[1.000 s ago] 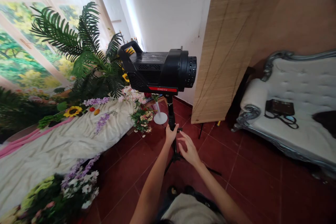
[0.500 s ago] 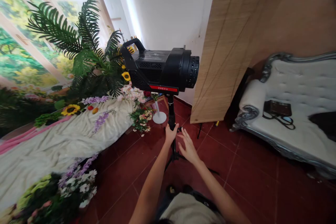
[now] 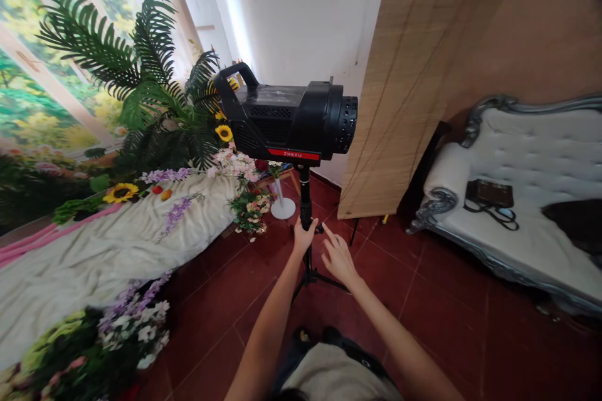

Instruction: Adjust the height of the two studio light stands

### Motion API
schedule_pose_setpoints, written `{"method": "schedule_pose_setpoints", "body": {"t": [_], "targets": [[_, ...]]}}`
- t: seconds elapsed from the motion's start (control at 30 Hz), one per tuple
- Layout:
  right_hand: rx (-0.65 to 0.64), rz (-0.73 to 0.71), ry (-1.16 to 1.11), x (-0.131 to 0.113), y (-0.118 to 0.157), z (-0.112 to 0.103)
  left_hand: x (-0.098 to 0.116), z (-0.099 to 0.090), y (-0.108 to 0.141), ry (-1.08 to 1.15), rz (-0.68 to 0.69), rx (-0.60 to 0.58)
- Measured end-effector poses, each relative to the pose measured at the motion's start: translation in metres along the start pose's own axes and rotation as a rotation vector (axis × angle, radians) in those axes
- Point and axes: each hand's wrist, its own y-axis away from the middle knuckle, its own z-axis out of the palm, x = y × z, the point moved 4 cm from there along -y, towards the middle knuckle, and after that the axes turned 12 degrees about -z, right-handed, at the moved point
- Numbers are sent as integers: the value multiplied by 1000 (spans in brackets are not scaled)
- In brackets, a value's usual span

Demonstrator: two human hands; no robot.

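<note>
A black studio light (image 3: 286,119) with a red label strip sits on top of a black light stand (image 3: 305,191), upright in front of me. My left hand (image 3: 303,239) is wrapped round the stand's pole, just below the light. Beside it on the right is my right hand (image 3: 338,255), its fingers apart and the index finger stretched towards a small black knob (image 3: 319,229) on the pole. Whether that fingertip touches the knob I cannot tell. The stand's spread legs (image 3: 324,279) show beneath my hands.
To the left lies a cream cloth (image 3: 188,232) with artificial flowers and fruit, a palm plant (image 3: 155,69) behind it. A bamboo blind (image 3: 376,138) hangs at the back. At right stands a white sofa (image 3: 531,156) with a brown bag (image 3: 491,193) on it. The floor (image 3: 437,313) is red tile.
My right hand's index finger has straightened towards the knob, while the other fingers have curled a little. My left hand stays on the pole. The view has shifted slightly.
</note>
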Motion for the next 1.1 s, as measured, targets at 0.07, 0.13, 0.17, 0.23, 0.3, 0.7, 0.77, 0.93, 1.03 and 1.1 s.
{"method": "schedule_pose_setpoints", "body": {"t": [0.07, 0.13, 0.17, 0.23, 0.3, 0.7, 0.77, 0.93, 1.03, 1.1], "targets": [[-22, 38, 33, 7, 1, 3, 1, -1, 0, -5, 13, 8], [-67, 95, 42, 13, 5, 9, 1, -1, 0, -17, 31, 17], [-98, 108, 34, 14, 8, 13, 0, -1, 0, -22, 36, 16], [-155, 83, -3, 9, 17, 21, -1, -1, -1, -28, 33, 3], [-185, 38, -60, -1, 25, 28, -3, -1, -2, -34, 27, -1], [206, 401, -397, 37, -22, 11, -2, -2, -3, -69, 51, -2], [187, 388, -389, 44, -29, 12, -3, -1, -4, -48, 42, -7], [45, 659, -753, 57, -36, 29, -6, -1, -5, -80, 64, 3], [-135, 896, -1213, 54, -34, 40, -6, -2, -6, -112, 79, 11], [-199, 951, -1487, 50, -34, 40, -6, -2, -6, -110, 86, 18]]}}
